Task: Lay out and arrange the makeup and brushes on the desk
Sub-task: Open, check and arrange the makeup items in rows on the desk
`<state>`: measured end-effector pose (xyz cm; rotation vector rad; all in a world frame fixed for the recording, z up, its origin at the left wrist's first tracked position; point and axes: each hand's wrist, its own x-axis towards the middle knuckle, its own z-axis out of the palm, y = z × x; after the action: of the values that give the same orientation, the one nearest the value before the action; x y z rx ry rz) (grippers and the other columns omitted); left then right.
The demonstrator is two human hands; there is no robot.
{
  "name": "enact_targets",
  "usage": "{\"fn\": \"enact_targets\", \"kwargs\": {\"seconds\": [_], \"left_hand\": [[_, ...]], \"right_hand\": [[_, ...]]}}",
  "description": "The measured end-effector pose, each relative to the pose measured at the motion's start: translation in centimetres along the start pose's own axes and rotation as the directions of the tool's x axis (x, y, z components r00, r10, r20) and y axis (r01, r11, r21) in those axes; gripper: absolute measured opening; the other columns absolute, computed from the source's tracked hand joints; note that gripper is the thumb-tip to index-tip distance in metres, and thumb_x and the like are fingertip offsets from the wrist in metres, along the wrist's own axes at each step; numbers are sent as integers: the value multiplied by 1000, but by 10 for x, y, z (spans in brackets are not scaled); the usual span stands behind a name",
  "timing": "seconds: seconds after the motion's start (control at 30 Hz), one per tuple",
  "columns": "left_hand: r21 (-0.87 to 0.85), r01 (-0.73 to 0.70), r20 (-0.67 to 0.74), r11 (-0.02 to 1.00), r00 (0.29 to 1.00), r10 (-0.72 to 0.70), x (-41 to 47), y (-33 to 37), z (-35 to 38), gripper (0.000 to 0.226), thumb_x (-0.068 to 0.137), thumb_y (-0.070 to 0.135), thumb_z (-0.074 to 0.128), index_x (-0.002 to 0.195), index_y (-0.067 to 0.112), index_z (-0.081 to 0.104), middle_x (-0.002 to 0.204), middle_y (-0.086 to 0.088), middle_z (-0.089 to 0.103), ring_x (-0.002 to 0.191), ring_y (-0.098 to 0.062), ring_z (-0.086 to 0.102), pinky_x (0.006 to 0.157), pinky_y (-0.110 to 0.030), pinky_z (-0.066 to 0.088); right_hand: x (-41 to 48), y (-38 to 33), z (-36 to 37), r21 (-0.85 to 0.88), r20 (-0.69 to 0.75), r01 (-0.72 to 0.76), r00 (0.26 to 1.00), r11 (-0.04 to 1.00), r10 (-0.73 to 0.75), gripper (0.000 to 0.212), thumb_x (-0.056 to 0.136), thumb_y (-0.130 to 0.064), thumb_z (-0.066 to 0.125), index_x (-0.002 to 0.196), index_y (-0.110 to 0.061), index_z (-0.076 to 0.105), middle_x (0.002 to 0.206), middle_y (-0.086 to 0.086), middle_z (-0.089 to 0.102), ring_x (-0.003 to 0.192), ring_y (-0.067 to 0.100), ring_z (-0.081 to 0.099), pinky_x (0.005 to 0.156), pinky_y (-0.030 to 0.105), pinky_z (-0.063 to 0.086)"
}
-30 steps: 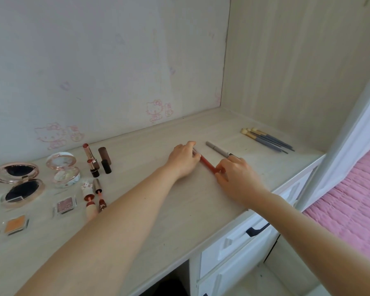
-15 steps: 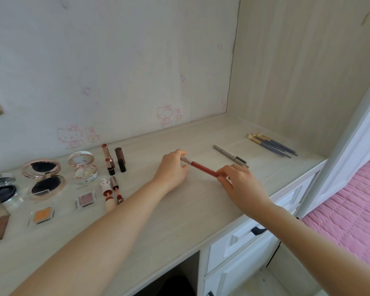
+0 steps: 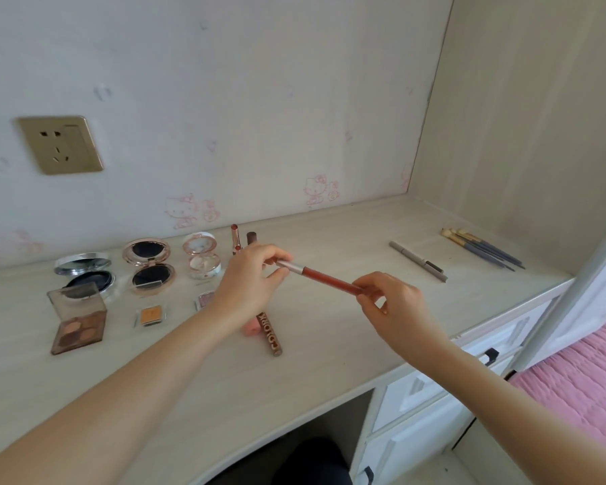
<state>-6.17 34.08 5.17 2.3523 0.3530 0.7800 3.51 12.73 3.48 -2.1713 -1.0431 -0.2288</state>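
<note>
A red pencil with a silver end (image 3: 324, 277) hangs above the desk (image 3: 329, 344), held at both ends. My left hand (image 3: 251, 283) pinches its silver end and my right hand (image 3: 390, 302) pinches its red end. Open compacts (image 3: 149, 269), a round cream-coloured compact (image 3: 202, 260), an eyeshadow palette (image 3: 77, 322), small pans (image 3: 151, 315) and lipsticks (image 3: 235, 239) lie on the left. Below my left hand lie a "COLORK" tube (image 3: 270, 332) and a pink item (image 3: 252, 327). A grey pencil (image 3: 418, 261) and several brushes (image 3: 483, 248) lie on the right.
A gold wall socket (image 3: 60, 145) sits on the back wall. A side panel (image 3: 522, 117) closes the desk on the right. White drawers (image 3: 434, 379) sit under the desk's right part, and a pink bed cover (image 3: 581, 379) lies beyond.
Both hands have lifted the red pencil off the desk and carried it left. The view has swung left, bringing the palette and socket into sight.
</note>
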Motion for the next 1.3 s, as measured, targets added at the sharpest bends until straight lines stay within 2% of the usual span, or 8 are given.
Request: {"fn": "enact_targets", "kwargs": {"seconds": [0.23, 0.37, 0.5, 0.67, 0.9, 1.07, 1.17, 1.3], "left_hand": [[-92, 138, 66, 986, 989, -133, -50, -15, -56, 12, 84, 18, 70, 91, 28, 68, 92, 10, 67, 86, -1, 61, 75, -10, 42], [-270, 240, 94, 932, 970, -222, -74, -18, -83, 3, 86, 19, 69, 88, 21, 68, 86, 2, 69, 83, -5, 63, 78, -15, 45], [-584, 320, 27, 746, 926, -376, -88, -16, -100, 9, 91, 15, 61, 93, 6, 64, 90, -12, 74, 91, -22, 71, 87, -34, 56], [-797, 291, -55, 529, 837, -544, -95, -17, -106, 14, 90, 20, 63, 87, 8, 68, 95, -10, 74, 91, -21, 70, 87, -35, 54], [-755, 286, -64, 591, 863, -500, -108, -19, -101, 16, 91, 9, 60, 102, 13, 70, 97, -4, 75, 99, -14, 69, 89, -32, 52], [-757, 264, -92, 598, 863, -497, -113, -26, -107, 14, 92, 10, 59, 102, 8, 69, 90, -10, 74, 91, -19, 71, 87, -33, 56], [-648, 266, -138, 714, 881, -453, -118, -35, -111, 15, 91, 13, 61, 104, 14, 69, 87, -7, 73, 85, -19, 72, 78, -32, 56], [-382, 284, -187, 879, 908, -375, -124, -52, -115, 18, 87, 15, 67, 101, 26, 71, 85, 8, 71, 70, -13, 69, 59, -15, 47]], "right_hand": [[0, -42, 19, 82, 34, 46, 998, 996, -49, 19, 91, -16, 60, 109, -22, 62, 91, -9, 65, 82, -3, 58, 68, 0, 41], [0, -64, 31, 150, 74, 52, 995, 987, -64, 15, 92, -19, 59, 105, -25, 63, 93, -11, 67, 84, 5, 62, 71, 10, 47], [-2, -90, 48, 186, 84, 127, 986, 974, -145, 12, 91, -17, 61, 98, -23, 67, 91, -14, 62, 86, 3, 57, 69, 13, 46], [-5, -121, 69, 269, 132, 105, 981, 957, -145, 10, 90, -20, 61, 97, -22, 68, 82, -9, 64, 78, 5, 56, 63, 9, 39], [-7, -154, 91, 520, 263, -166, 964, 838, 28, 8, 91, -20, 60, 88, -22, 66, 76, -9, 72, 72, 1, 63, 66, 23, 50], [-11, -164, 99, 584, 407, -256, 914, 770, -5, 10, 91, -13, 59, 86, -16, 67, 80, -1, 74, 74, 9, 69, 67, 24, 57], [-13, -165, 104, 562, 446, -263, 895, 784, -21, 9, 91, -14, 60, 92, -14, 68, 84, -1, 74, 77, 8, 70, 70, 23, 58], [-8, -167, 104, 571, 471, -329, 882, 752, 28, 15, 96, -18, 52, 102, -14, 65, 88, -1, 73, 79, 11, 70, 72, 29, 59]]}}
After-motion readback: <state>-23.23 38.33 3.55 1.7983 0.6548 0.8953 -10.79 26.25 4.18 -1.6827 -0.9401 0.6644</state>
